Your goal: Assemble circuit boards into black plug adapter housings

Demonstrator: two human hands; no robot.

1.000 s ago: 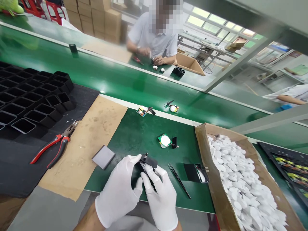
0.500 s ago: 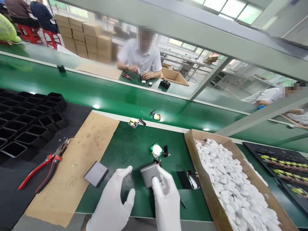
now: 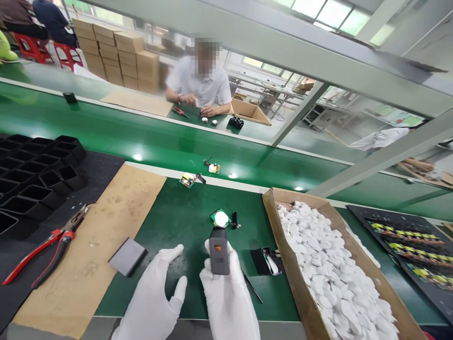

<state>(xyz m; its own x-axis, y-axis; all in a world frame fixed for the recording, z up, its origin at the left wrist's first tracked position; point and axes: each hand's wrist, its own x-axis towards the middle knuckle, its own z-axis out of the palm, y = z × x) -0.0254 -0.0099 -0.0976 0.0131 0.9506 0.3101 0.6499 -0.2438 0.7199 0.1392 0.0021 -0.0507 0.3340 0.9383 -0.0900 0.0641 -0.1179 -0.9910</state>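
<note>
My right hand (image 3: 228, 297), in a white glove, is closed round a small grey rectangular housing (image 3: 219, 251) and holds it upright, its end face with slots turned toward me. My left hand (image 3: 155, 297), also gloved, hovers beside it with fingers spread and holds nothing. Just beyond the housing lies a green circuit board with a white round part (image 3: 221, 218) and a small black piece (image 3: 234, 220). Black tweezers (image 3: 252, 287) lie on the green mat (image 3: 177, 222) under my right hand. A flat grey plate (image 3: 127, 256) rests at the mat's left edge.
A cardboard box (image 3: 279, 241) full of white pieces stands at the right. Red-handled pliers (image 3: 42, 245) and black trays of square cups (image 3: 31, 174) are at the left. Two small boards (image 3: 191, 179) lie near the green conveyor (image 3: 141, 137). A person works across the belt.
My left hand has let go of the housing and opened. My right hand has turned the housing upright, end face toward me. The view has tilted up.
</note>
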